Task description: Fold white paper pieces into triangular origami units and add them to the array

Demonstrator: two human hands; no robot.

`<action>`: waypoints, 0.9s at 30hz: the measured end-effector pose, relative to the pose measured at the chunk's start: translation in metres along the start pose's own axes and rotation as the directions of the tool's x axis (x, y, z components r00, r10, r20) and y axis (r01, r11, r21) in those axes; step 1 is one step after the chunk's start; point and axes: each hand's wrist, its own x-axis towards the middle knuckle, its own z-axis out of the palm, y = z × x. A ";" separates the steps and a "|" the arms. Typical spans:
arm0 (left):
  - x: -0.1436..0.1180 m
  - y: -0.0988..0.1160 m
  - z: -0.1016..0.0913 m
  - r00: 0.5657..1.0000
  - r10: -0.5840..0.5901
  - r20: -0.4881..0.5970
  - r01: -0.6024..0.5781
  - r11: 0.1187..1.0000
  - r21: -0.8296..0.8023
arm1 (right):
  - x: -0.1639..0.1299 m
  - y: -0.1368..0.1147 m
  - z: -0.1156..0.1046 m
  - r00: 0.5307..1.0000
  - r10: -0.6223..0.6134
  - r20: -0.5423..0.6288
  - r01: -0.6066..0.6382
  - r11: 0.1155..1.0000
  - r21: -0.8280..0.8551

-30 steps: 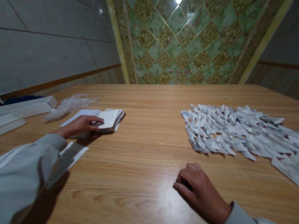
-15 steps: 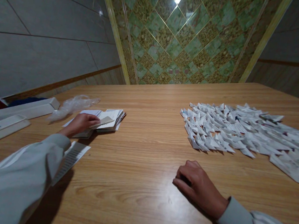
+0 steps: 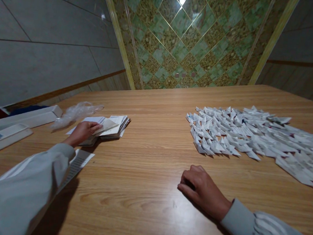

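Note:
My left hand rests on a stack of small printed paper slips at the left of the wooden table and pinches the top slip, whose edge is lifted off the pile. My right hand lies on the table at the near centre, fingers curled under with nothing visible in them. A wide spread of folded white paper pieces covers the table to the right, well beyond my right hand.
A printed sheet lies under my left forearm. Crumpled clear plastic sits behind the stack. Long white boxes lie along the left edge. Tiled walls rise behind the table.
My left hand has gone from lying flat on the stack to pinching and lifting the top slip. My right hand has stayed in place.

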 end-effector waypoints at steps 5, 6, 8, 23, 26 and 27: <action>-0.003 0.006 0.002 0.997 -0.066 0.036 0.057 0.976 0.211 | 0.001 0.000 0.001 1.000 0.005 -0.006 -0.005 1.000 -0.019; -0.003 0.008 0.002 0.997 -0.075 0.033 0.065 0.970 0.234 | 0.001 0.000 0.001 1.000 0.005 -0.008 -0.006 1.000 -0.018; -0.003 0.010 0.002 0.996 -0.085 0.028 0.075 0.961 0.266 | 0.000 0.001 0.001 1.000 0.004 -0.010 -0.005 1.000 -0.015; -0.006 0.011 0.002 0.993 -0.114 -0.011 0.112 0.951 0.289 | 0.000 0.001 0.000 1.000 0.013 0.004 -0.013 1.000 -0.015; -0.007 0.013 0.002 0.991 -0.137 -0.005 0.132 0.948 0.290 | 0.001 0.001 0.001 1.000 0.017 0.005 -0.017 1.000 -0.026; -0.007 0.014 0.002 0.990 -0.138 -0.004 0.133 0.947 0.291 | 0.001 0.001 0.001 1.000 0.019 0.004 -0.019 0.999 -0.028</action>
